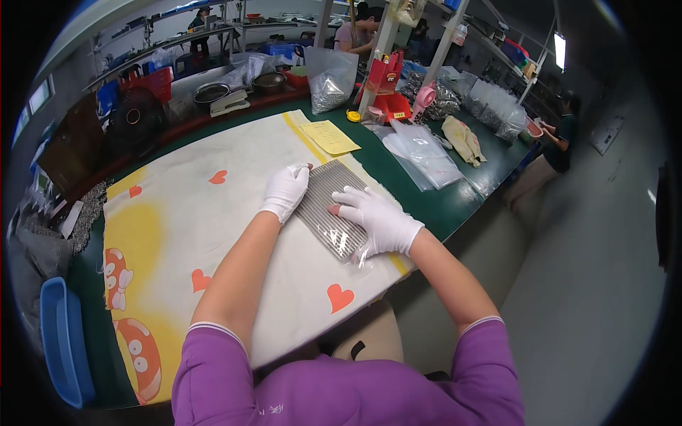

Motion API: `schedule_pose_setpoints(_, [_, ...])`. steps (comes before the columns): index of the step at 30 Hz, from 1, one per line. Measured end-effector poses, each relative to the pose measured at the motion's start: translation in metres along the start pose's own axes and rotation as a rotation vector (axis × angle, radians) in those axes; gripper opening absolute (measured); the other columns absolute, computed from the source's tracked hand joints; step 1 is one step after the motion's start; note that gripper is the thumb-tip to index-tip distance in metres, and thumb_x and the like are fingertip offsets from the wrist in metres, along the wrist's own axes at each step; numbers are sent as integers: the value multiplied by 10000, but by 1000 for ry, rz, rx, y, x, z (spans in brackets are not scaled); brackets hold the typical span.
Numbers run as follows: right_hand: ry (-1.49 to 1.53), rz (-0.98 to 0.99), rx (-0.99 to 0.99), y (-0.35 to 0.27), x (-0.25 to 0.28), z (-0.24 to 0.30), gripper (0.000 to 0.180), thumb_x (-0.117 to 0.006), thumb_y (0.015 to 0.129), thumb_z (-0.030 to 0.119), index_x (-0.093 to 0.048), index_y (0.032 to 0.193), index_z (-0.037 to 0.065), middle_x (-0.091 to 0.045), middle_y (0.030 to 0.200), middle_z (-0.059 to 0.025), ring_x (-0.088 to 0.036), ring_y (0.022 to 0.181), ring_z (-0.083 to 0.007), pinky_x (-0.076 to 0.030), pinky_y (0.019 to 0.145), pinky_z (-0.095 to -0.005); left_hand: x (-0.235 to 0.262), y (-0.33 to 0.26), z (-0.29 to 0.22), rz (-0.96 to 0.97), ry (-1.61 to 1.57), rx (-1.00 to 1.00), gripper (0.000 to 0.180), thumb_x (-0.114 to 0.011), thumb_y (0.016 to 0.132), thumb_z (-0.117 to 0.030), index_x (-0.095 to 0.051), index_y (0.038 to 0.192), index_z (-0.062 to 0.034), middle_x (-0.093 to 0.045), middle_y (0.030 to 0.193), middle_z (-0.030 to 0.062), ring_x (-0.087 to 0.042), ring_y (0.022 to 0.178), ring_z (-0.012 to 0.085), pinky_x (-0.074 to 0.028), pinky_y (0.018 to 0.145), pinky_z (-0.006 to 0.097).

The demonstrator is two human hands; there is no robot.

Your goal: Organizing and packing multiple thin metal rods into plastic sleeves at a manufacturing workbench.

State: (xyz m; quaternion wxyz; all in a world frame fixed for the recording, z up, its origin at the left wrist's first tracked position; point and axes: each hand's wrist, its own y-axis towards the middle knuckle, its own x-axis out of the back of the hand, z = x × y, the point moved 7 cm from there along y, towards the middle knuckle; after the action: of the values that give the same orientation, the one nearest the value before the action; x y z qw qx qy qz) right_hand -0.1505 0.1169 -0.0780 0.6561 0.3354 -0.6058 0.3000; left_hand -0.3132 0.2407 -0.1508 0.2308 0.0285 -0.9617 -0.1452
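A flat clear plastic bag of thin grey metal rods, lined up side by side, lies on a printed cloth. At its upper left edge is my left hand, in a white glove, its fingers bent together and pinching the bag's edge. My right hand, also gloved in white, rests on the bag's right part with the fingers spread and stretched out. A bare fingertip shows on that hand. Loose clear plastic sticks out below the right palm. Just beyond the bag lies a yellow paper slip.
Clear empty bags and a cream cloth glove lie at the right. Farther back stand a filled plastic bag, metal bowls and a shelf post. A blue tray sits at left. A co-worker stands far right.
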Motion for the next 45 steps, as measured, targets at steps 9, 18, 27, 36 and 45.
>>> schedule_pose_setpoints(9, [118,-260,240,-12,-9,21,535,-745,702,397,-621,1166,161,-557,1279,-99,-533,1167,-337,-454,948,-452,-17,-18,-48,46,420,-338,359,-504,885,-290,-663,1120,-68,-644,1112,148,-582,1060,349,-447,930,439])
schedule_pose_setpoints(18, [-207,-758,-403,-134,10,-20,196,-659,781,168,-659,962,95,-658,913,-69,-625,806,-284,-514,683,-376,-93,-139,-151,580,708,-879,618,-473,902,-487,-510,1315,-30,-428,1425,199,-328,1362,398,-205,1119,561])
schedule_pose_setpoints(27, [-9,-508,-614,-139,-7,-61,244,-607,792,190,-697,1013,138,-654,930,-101,-634,838,-314,-520,738,-429,-94,-194,-169,636,463,-951,498,-622,814,-210,-491,1237,18,-448,1331,263,-483,1177,426,-457,956,446])
schedule_pose_setpoints(36, [312,-419,-888,-131,-10,-81,362,-659,754,422,-733,868,86,-694,880,-163,-672,840,-335,-535,775,-418,-21,-161,-117,362,647,-603,635,-684,768,-231,-467,1306,26,-375,1415,276,-344,1308,455,-290,1100,499])
schedule_pose_setpoints(45, [463,-92,-910,-102,-31,-115,496,-610,806,472,-710,1024,38,-667,1070,-213,-647,982,-365,-504,868,-404,-27,-150,-99,448,648,-530,740,-634,828,-310,-341,1416,30,-214,1498,318,-207,1374,511,-202,1143,506])
